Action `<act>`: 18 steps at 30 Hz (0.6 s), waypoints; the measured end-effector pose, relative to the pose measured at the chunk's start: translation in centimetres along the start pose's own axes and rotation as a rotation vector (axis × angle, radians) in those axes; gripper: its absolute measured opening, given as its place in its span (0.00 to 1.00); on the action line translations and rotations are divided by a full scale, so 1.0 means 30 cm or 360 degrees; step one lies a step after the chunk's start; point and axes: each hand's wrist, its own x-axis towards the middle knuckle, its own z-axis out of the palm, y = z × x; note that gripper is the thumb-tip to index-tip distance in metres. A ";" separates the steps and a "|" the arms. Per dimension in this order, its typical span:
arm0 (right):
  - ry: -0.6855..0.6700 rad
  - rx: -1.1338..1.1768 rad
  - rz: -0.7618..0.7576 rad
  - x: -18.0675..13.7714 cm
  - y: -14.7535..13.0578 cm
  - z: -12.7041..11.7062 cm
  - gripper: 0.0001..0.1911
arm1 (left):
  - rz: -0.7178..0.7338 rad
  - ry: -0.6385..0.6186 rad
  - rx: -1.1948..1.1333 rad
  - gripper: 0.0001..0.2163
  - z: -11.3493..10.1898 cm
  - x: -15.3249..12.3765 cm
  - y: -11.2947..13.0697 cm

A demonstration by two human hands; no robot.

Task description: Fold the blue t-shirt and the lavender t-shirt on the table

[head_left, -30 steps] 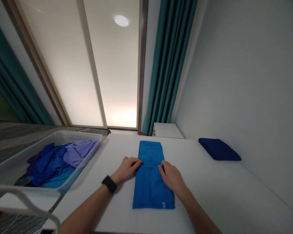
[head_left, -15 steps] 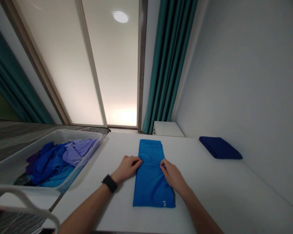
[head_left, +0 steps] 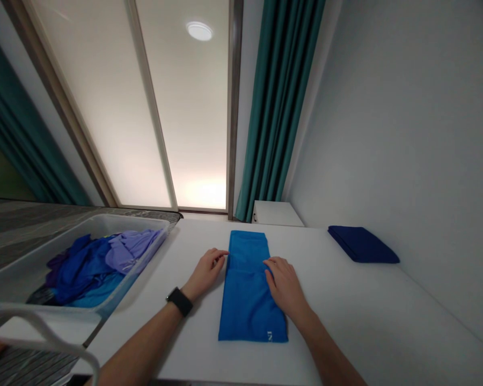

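Observation:
A bright blue garment (head_left: 247, 300), folded into a long narrow strip with white lettering near its lower right corner, lies flat before me. At its left edge is my left hand (head_left: 206, 272), a dark watch on the wrist; the index fingertip reaches the cloth's border and the fingers are apart. My right hand (head_left: 285, 284) rests over the right edge around mid-length, fingers stretched onto the fabric and thumb apart from them. Neither hand grips the cloth. A faint crease crosses the garment between the hands.
The white table (head_left: 197, 359) meets a wall at right, where a folded navy garment (head_left: 362, 244) lies. At left stands a translucent plastic bin (head_left: 134, 279) of crumpled blue and purple clothes (head_left: 86, 262). A white cabinet (head_left: 277, 213) is beyond the table.
My left hand has slid a little away from me along the garment's edge, its index finger straighter. My right hand's fingers have loosened from a pinch and flattened onto the cloth.

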 end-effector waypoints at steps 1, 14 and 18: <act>-0.0029 -0.0014 -0.0067 -0.002 -0.025 -0.010 0.17 | 0.0023 -0.0003 -0.0002 0.17 0.002 0.001 -0.003; -0.0798 0.0196 -0.0214 -0.045 -0.204 -0.016 0.32 | -0.0230 -0.0104 0.0216 0.15 0.025 0.208 -0.089; -0.0777 0.0210 -0.0220 -0.048 -0.202 -0.012 0.32 | -0.0285 -0.0133 0.0319 0.15 0.072 0.316 -0.107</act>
